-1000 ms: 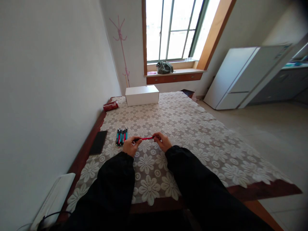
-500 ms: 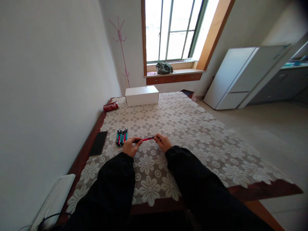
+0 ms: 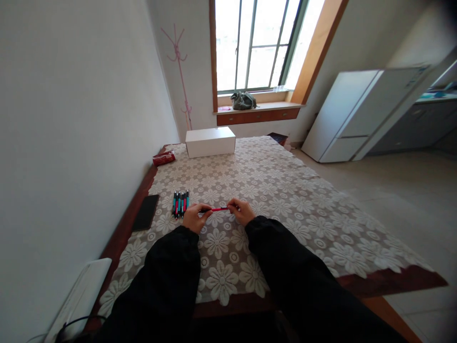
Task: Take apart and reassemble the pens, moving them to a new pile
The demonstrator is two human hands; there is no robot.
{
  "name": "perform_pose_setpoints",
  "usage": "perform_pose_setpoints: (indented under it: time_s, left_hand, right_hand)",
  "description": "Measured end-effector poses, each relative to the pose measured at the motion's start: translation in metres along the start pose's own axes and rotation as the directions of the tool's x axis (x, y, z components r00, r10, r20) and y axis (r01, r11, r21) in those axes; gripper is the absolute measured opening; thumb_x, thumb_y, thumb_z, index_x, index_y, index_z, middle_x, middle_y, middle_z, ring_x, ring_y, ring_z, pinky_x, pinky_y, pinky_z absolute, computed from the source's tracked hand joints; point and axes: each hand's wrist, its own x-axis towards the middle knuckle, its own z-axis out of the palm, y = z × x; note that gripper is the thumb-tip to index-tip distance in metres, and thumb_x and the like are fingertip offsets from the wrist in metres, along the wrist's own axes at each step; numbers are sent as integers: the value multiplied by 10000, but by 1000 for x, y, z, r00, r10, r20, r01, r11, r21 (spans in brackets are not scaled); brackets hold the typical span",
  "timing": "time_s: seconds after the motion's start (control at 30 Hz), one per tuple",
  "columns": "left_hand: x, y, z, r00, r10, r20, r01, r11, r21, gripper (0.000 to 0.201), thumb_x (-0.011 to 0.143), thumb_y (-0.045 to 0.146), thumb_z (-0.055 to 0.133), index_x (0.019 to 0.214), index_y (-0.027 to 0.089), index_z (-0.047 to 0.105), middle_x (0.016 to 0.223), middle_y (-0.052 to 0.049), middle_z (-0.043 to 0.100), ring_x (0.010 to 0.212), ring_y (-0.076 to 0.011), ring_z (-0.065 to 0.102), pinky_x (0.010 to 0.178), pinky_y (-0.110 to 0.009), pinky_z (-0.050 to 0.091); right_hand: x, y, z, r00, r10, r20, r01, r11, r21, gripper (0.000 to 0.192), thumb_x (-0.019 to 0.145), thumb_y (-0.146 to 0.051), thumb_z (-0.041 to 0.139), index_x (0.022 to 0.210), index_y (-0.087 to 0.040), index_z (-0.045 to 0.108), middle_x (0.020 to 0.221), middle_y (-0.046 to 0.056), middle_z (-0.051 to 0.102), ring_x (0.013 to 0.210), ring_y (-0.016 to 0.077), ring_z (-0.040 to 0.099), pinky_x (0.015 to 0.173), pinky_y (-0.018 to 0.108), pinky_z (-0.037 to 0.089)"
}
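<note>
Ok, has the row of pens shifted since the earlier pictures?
No, the row of pens lies in the same place on the floral tablecloth.

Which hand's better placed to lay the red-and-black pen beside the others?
Likely the left hand: it grips the pen near the teal, red and black pens; the right hand is farther.

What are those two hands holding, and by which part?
A red pen, held by both ends: the left hand pinches one, the right hand the other.
</note>
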Motion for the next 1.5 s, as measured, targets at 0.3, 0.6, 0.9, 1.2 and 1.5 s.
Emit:
perform_pose_setpoints:
  time_s: [0.3, 0.6, 0.9, 1.2, 1.5]
  left_hand:
    - [5, -6, -10, 993, -50, -104, 76, 961, 264, 321, 806, 336, 677, 1100, 214, 638, 1056, -84, 709, 1038, -275, 616, 975, -421, 432]
    - [-2, -18, -14, 967, -185, -177, 249, 837, 487, 410, 797, 426, 648, 1145, 210, 636, 1335, -162, 574, 1315, -397, 377, 1120, -638, 156]
    - [1, -24, -10, 986, -120, -114, 158, 884, 439, 249, 814, 363, 647, 1039, 260, 679, 1299, -91, 630, 1278, -334, 480, 1144, -645, -61]
    - [1, -17, -14, 988, -105, -114, 144, 895, 423, 180, 831, 322, 627, 1002, 287, 676, 1155, -55, 706, 1127, -299, 589, 1147, -597, 10]
    - [5, -19, -21, 991, -122, -54, 133, 868, 479, 252, 778, 104, 552, 943, 257, 665, 1031, -51, 727, 1023, -268, 623, 1018, -482, 280]
  right_hand:
    - [6, 9, -13, 963, 112, -246, -131, 989, -65, 237, 852, -416, 557, 740, -212, 603, 636, 8, 660, 602, 160, 581, 607, 273, 432]
    - [8, 30, -47, 790, 171, -588, -395, 876, -276, 257, 824, -453, 592, 731, -214, 609, 679, 58, 675, 650, 210, 601, 609, 300, 397]
    - [6, 35, -61, 768, 221, -601, -573, 656, -491, 170, 813, -362, 631, 762, -201, 610, 751, 100, 634, 740, 247, 595, 640, 324, 357]
    - [9, 34, -55, 875, 62, -479, -357, 751, -556, 125, 814, -290, 594, 726, -220, 540, 822, 59, 630, 836, 224, 563, 760, 331, 389]
    - [7, 6, -44, 962, -146, -233, -6, 836, -549, 123, 860, -277, 572, 752, -220, 558, 794, 50, 613, 850, 220, 553, 851, 348, 384]
